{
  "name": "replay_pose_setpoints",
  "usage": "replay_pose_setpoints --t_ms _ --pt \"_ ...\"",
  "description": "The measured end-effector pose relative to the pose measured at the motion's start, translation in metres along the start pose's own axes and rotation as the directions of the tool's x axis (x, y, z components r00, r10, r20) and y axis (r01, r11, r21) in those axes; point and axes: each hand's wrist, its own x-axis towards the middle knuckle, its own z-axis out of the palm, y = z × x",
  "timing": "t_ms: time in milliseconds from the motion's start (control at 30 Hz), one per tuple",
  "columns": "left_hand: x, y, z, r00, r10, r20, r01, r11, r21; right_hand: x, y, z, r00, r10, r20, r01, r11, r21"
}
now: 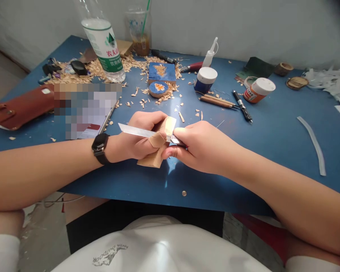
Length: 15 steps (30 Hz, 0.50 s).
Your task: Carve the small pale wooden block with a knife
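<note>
Above the near middle of the blue table (272,128), the left hand (138,138) is closed around a small wood piece (158,145), its thumb wrapped in tape. The right hand (200,145), at 3 o'clock from the wood and touching it, grips a knife handle, and the blade (136,131) lies across the wood with its long axis pointing toward 9 o'clock. Wood shavings (102,70) and 2 jars (205,79) lie well apart at 12 o'clock.

Pale raw wood block (161,141), matt; bright smooth metal blade (136,131); matt blue tabletop (272,128) strewn with rough wood shavings (93,70); glossy plastic bottle (106,47).
</note>
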Motion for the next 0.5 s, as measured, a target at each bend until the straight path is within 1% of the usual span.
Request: replay_pose_setpoints --t_ms 67,133,200,333,433,500 --pt "-0.001 0.001 0.0 1.0 -0.01 -0.011 0.01 1.0 0.025 0.002 0.004 0.003 1.0 -0.01 -0.03 0.01 1.0 -0.016" --pt "-0.001 0.001 0.0 0.999 -0.019 -0.04 0.021 0.999 0.033 0.004 0.006 0.006 0.996 -0.014 -0.092 0.01 0.999 -0.045" --pt "-0.002 0.001 0.0 0.997 -0.029 -0.067 0.03 0.999 0.017 0.006 0.006 0.007 0.99 0.001 -0.138 -0.012 0.997 -0.079" --pt "-0.002 -0.003 0.0 0.996 -0.037 -0.078 0.032 0.997 -0.063 0.009 0.0 0.007 0.986 0.097 -0.132 -0.117 0.982 -0.151" --pt "-0.003 -0.008 0.002 0.996 -0.005 -0.087 -0.004 0.994 -0.107 0.007 -0.006 0.005 0.98 0.155 -0.126 -0.176 0.968 -0.177" --pt "-0.004 -0.011 0.005 0.993 0.012 -0.118 -0.028 0.99 -0.136 0.006 -0.009 0.004 0.97 0.215 -0.11 -0.232 0.956 -0.181"
